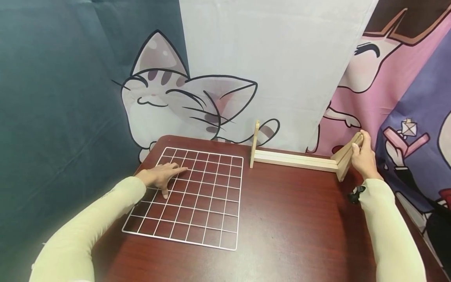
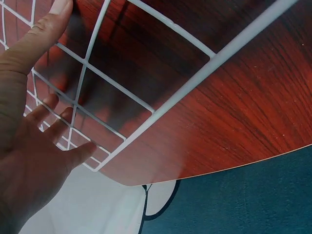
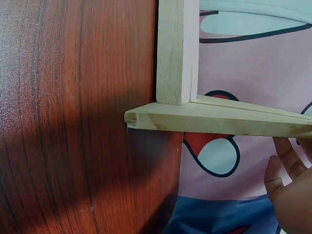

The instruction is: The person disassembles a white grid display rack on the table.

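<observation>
A white wire grid panel (image 1: 238, 223) lies flat on the left part of the table. Over its upper left area is my left hand (image 1: 163, 177), fingers spread and fairly straight. The left wrist view shows that hand (image 2: 34, 165) beside the grid's edge bar (image 2: 213, 59); whether the fingertips touch the wires is unclear. At the back right, a pale wooden stand (image 1: 296, 159) has a long crossbar between two end pieces. My right hand (image 1: 365, 158) grips the upper end of its right end piece (image 1: 347, 158), thumb on the near side. In the right wrist view, part of this hand (image 3: 292, 195) is cut off.
The reddish-brown wooden table (image 1: 289, 219) has rounded corners. Close behind it hangs a printed cloth (image 1: 282, 58) with a cartoon cat, and more cloth hangs on the left and right sides. The stand sits along the table's back edge.
</observation>
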`<state>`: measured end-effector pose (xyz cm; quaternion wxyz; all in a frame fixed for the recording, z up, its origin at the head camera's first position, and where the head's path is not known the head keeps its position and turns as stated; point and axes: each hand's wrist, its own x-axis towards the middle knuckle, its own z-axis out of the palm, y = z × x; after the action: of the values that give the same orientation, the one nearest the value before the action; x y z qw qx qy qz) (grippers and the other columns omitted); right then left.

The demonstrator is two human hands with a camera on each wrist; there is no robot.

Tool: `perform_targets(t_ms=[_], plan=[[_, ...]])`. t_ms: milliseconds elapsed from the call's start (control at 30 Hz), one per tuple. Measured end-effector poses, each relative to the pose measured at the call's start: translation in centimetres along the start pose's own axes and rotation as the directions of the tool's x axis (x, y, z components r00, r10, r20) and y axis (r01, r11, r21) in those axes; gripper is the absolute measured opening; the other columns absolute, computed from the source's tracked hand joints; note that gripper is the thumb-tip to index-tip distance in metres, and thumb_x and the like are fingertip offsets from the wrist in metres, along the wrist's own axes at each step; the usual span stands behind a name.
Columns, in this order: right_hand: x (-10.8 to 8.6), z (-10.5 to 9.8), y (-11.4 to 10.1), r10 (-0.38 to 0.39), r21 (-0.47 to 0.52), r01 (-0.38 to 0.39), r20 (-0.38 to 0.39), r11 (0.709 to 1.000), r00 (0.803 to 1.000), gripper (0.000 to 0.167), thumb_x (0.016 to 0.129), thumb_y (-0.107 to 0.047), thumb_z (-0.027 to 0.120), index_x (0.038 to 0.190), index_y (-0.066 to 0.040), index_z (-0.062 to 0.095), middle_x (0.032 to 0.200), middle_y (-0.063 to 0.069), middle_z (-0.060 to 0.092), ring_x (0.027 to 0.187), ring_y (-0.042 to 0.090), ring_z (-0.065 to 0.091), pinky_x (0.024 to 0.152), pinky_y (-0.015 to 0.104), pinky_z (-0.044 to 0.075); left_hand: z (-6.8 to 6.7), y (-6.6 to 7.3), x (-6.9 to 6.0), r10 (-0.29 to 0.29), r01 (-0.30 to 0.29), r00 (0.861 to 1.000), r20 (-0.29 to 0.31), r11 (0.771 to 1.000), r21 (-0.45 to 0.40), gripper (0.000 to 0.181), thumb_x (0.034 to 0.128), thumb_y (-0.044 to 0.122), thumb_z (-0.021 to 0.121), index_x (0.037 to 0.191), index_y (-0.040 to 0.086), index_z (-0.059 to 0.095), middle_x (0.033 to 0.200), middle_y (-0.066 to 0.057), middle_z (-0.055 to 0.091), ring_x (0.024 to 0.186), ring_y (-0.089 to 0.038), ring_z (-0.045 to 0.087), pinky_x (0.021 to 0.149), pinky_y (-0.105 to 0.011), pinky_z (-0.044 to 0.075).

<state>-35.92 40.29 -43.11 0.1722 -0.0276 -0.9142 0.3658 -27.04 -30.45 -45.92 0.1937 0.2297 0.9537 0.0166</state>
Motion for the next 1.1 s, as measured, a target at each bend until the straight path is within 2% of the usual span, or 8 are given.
perform_targets(t_ms=[333, 500, 733, 967, 1100], plan=[[-0.03, 0.23, -0.10, 0.001, 0.005, -0.001, 0.001, 1.000, 1.000, 0.057, 0.106, -0.028, 0.033, 0.158, -0.030, 0.011, 0.151, 0.036, 0.035, 0.127, 0.066, 0.040, 0.097, 0.073, 0.032, -0.15, -0.25, 0.32, 0.014, -0.015, 1.000, 0.015, 0.999, 0.043, 0.131, 0.0472, 0.030, 0.098, 0.157, 0.020, 0.028, 0.147, -0.018, 0.040, 0.130, -0.039, 0.045, 0.099, -0.061, 0.047], [0.11, 0.32, -0.05, -0.013, -0.007, 0.013, -0.002, 1.000, 1.000, 0.057, 0.106, -0.027, 0.034, 0.158, -0.028, 0.011, 0.151, 0.036, 0.035, 0.126, 0.067, 0.040, 0.097, 0.074, 0.031, 0.05, -0.35, 0.46, 0.007, -0.008, 0.999, 0.034, 0.999, 0.035, 0.132, 0.0469, 0.032, 0.098, 0.158, 0.021, 0.028, 0.148, -0.018, 0.039, 0.132, -0.040, 0.043, 0.100, -0.061, 0.047], [0.09, 0.27, -0.36, -0.011, -0.012, 0.011, 0.003, 1.000, 1.000, 0.057, 0.106, -0.026, 0.034, 0.158, -0.028, 0.011, 0.151, 0.035, 0.036, 0.126, 0.066, 0.041, 0.097, 0.074, 0.032, 0.22, -0.81, 0.60, 0.026, -0.027, 0.999, 0.026, 0.998, 0.059, 0.132, 0.0472, 0.035, 0.099, 0.158, 0.019, 0.028, 0.145, -0.020, 0.039, 0.130, -0.041, 0.044, 0.100, -0.059, 0.048], [0.03, 0.11, -0.25, 0.000, -0.010, 0.000, 0.003, 1.000, 1.000, 0.057, 0.106, -0.026, 0.032, 0.158, -0.029, 0.011, 0.151, 0.036, 0.035, 0.126, 0.066, 0.040, 0.097, 0.074, 0.032, -0.34, -0.61, 0.75, 0.024, -0.026, 0.998, 0.051, 0.999, 0.036, 0.131, 0.0477, 0.036, 0.097, 0.158, 0.018, 0.029, 0.148, -0.021, 0.036, 0.132, -0.041, 0.041, 0.102, -0.058, 0.047], [-0.01, 0.00, -0.16, 0.011, 0.001, -0.011, 0.008, 1.000, 1.000, 0.057, 0.106, -0.026, 0.032, 0.158, -0.030, 0.010, 0.150, 0.037, 0.035, 0.127, 0.066, 0.040, 0.098, 0.074, 0.032, -0.57, -0.44, 0.92, 0.020, -0.023, 0.998, 0.060, 0.998, 0.061, 0.129, 0.0475, 0.037, 0.096, 0.157, 0.017, 0.031, 0.147, -0.021, 0.037, 0.131, -0.041, 0.041, 0.103, -0.058, 0.046]])
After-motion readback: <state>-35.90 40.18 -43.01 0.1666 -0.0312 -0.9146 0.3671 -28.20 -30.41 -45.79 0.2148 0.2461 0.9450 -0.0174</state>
